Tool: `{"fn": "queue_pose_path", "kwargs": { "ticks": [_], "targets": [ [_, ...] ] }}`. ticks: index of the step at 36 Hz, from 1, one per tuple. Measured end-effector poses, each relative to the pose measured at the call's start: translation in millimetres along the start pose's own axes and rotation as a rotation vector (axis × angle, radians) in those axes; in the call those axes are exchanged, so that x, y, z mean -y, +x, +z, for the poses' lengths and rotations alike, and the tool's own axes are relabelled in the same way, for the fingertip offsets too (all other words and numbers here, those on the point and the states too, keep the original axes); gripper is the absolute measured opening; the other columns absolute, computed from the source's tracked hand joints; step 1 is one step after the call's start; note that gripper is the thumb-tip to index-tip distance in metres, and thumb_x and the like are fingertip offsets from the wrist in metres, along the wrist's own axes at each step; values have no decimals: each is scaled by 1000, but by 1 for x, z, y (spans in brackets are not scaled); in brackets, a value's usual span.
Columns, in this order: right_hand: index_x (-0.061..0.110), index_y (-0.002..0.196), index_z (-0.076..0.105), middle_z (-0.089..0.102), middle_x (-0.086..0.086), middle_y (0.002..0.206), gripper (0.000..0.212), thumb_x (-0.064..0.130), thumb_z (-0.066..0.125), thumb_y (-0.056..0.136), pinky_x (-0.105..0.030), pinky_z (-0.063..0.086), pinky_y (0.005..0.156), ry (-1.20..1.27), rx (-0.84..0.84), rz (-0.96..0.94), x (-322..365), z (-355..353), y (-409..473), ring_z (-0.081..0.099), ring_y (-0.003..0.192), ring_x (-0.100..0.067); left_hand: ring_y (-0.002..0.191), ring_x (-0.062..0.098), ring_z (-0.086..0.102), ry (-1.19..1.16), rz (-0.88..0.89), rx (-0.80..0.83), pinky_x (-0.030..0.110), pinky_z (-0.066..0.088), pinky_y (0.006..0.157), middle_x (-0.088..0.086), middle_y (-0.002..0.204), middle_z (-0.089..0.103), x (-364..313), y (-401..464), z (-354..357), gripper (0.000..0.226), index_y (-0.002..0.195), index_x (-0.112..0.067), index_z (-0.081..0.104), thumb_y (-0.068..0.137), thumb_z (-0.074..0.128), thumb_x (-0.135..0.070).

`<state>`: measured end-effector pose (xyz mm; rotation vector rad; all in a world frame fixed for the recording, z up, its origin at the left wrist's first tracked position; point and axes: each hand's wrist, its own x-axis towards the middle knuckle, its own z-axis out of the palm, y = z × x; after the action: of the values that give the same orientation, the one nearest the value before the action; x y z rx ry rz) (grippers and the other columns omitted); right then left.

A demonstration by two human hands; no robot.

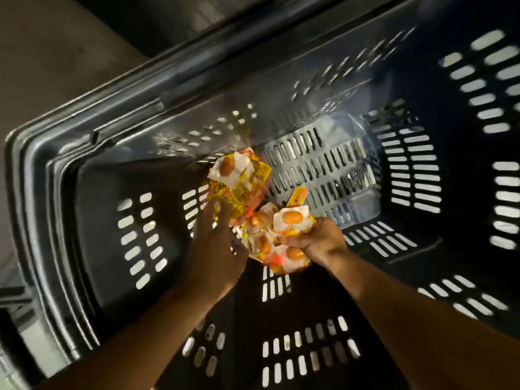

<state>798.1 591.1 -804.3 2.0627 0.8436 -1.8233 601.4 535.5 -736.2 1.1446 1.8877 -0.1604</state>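
Deep inside, grips with the right hand (318, 240) a bunch of sachets (281, 235), curling fingers and thumb tight round its near end. Reaches with the left hand (216, 246) to the same bunch from the left, burying the fingertips among the yellow wrappers; cannot tell whether pinching or merely touching. Holds the bunch between both hands, low in the basket (92, 192), over the slotted bottom and near the left wall; cannot tell whether touching the bottom. Counts two hands, one bunch, one basket. Counts five orange ovals on white panels across the bunch: one at the far end, four clustered by the right hand; too blurred to count single sachets. Finds one narrow yellow tab (297, 197) sticking up just beyond the right hand. Meets dark grey slotted walls on every side, topped by a thick rim (33, 209), rounded at the left corner. Has open room to the right and beyond the bunch, over bare bottom; far less to the left, with the wall close beside the left hand. Glimpses a patch of brown floor (56, 52) outside the rim, upper left.
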Motion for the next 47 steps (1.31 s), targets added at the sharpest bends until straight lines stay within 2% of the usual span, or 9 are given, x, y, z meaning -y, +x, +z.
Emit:
{"fn": "queue_pose_path", "kwargs": {
  "ticks": [6,12,18,25,29,32,36,40,47],
  "targets": [
    [14,108,70,75,-6,111,46,18,93,68,-43,55,100,-42,-94,-42,-2,-36,-20,71,104,-24,142,33,35,-286,-174,-143,44,32,117,17,154,34,-17,48,-3,95,155,-11,26,79,82,-24],
    [18,94,70,76,-6,99,34,22,93,69,-29,62,77,-85,-328,-116,-7,-80,-4,72,85,-19,139,34,40,-353,-383,-189,42,33,115,13,151,42,-26,94,14,111,153,-13,26,68,86,-54],
    [18,117,63,72,-6,113,58,20,93,68,-47,57,95,-25,-367,-93,-9,-84,22,69,107,-29,142,33,34,-293,-378,-168,41,32,112,10,154,37,-7,110,31,113,151,-21,31,60,88,-57],
    [17,128,57,61,7,102,70,24,94,69,0,41,65,-36,-429,-121,-17,-73,30,60,87,-10,141,43,24,-161,-282,-213,51,36,111,20,155,23,-14,111,51,111,152,-16,26,65,88,-49],
    [17,135,41,60,-4,130,93,21,97,61,-30,46,100,136,-431,-96,-10,-57,35,60,120,-27,135,40,41,-203,-230,-212,55,48,101,17,149,38,-13,107,48,112,152,-15,22,68,87,-49],
    [22,148,31,49,-7,144,118,17,100,53,-55,49,105,228,-396,-158,-4,-38,33,51,133,-31,130,35,49,-271,-197,-203,54,49,99,11,145,47,-9,103,46,116,151,-15,23,63,89,-51],
    [27,158,17,29,-3,161,137,47,98,49,-56,29,120,149,-474,-167,6,-19,30,25,150,-30,131,34,50,-290,-232,-98,47,45,107,12,143,51,-4,102,48,112,149,-12,34,58,95,-34],
    [33,156,24,32,-3,160,125,59,92,55,-58,23,120,130,-524,-124,10,-15,31,27,148,-32,118,29,61,-428,-270,-26,41,50,100,9,127,66,-3,90,55,81,132,-14,58,60,95,-20],
    [23,134,55,58,-5,135,88,45,95,58,-44,48,107,110,-471,-106,8,-21,51,53,127,-31,109,26,67,-599,-319,49,47,53,100,3,116,72,-1,79,54,91,125,-20,65,39,85,-40]
  ]
}}
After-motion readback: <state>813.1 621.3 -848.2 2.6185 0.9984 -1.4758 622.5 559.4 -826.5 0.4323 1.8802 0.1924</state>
